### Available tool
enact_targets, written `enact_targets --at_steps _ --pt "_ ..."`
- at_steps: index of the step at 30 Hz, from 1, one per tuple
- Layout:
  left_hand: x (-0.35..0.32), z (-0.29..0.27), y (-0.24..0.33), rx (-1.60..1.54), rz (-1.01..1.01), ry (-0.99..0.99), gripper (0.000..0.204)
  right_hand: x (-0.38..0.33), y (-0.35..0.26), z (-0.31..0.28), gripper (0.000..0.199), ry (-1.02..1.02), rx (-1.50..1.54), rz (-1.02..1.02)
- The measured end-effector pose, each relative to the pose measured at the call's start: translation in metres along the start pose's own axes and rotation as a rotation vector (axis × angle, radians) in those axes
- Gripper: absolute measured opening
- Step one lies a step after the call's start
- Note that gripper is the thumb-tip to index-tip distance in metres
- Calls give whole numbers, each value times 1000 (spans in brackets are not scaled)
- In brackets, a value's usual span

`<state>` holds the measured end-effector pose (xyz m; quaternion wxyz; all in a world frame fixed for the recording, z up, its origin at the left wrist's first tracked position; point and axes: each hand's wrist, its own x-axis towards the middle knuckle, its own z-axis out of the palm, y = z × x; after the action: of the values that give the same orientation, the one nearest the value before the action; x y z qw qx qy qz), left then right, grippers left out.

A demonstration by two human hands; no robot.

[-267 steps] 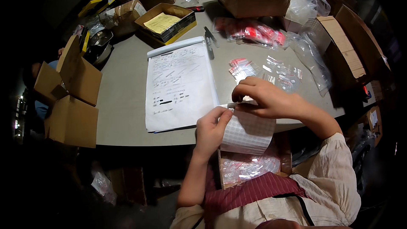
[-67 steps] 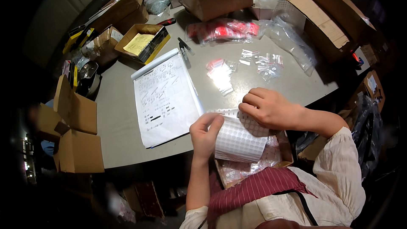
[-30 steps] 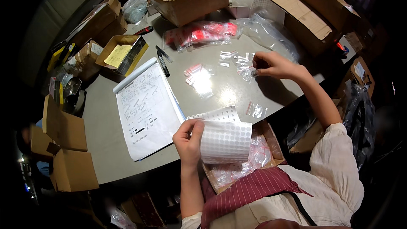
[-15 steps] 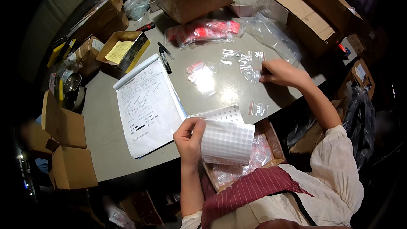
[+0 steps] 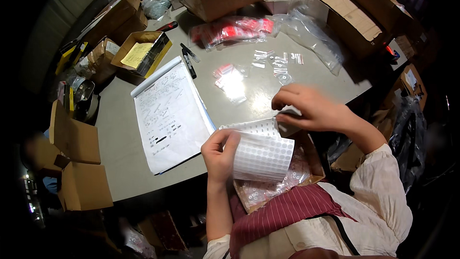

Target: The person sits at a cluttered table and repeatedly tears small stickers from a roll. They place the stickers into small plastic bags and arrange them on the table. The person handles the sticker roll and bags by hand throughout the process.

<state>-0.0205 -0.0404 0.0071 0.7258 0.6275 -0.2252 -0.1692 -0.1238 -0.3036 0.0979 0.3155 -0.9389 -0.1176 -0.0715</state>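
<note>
The step in hand seems to be work on a sheet of pale round dots (image 5: 263, 157) (stickers, by the look of them). The left hand (image 5: 219, 155) is clamped on its upper left part, thumb in front, and the rest curls down over a shallow cardboard box (image 5: 314, 159) at the person's front. The right hand (image 5: 315, 111) is blurred beside the sheet's right end, thumb and fingers curled toward each other; whether they grip anything, I cannot tell. As I judge it, the next move calls for a steady left pinch and light right fingertips, the sheet being thin and limp.

The shallow box holds small clear bags (image 5: 256, 194) with white rings inside, partly hidden by the sheet. On the table (image 5: 125, 165), loose small bags (image 5: 281, 68) hold little parts, near a glare-washed stack of red-topped bags (image 5: 230, 82). A black-and-yellow box (image 5: 158, 58) holds yellow paper (image 5: 136, 54). What the big brown box (image 5: 223, 3) and the left-hand carton (image 5: 87, 188) contain is out of sight.
</note>
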Motion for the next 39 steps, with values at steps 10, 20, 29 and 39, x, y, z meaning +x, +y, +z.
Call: enact_targets --at_steps 10,20,29,39 --pt "2 -3 2 -137 -110 12 9 -6 7 38 29 229 -338 -340" --pt "2 -3 -5 -111 -80 13 11 -4 29 32 32 177 -43 -225" --pt "4 1 -4 -3 -51 24 10 4 118 9 15 216 -307 113" --pt "0 1 5 -64 -53 5 10 -9 82 -11 61 -16 -400 299"
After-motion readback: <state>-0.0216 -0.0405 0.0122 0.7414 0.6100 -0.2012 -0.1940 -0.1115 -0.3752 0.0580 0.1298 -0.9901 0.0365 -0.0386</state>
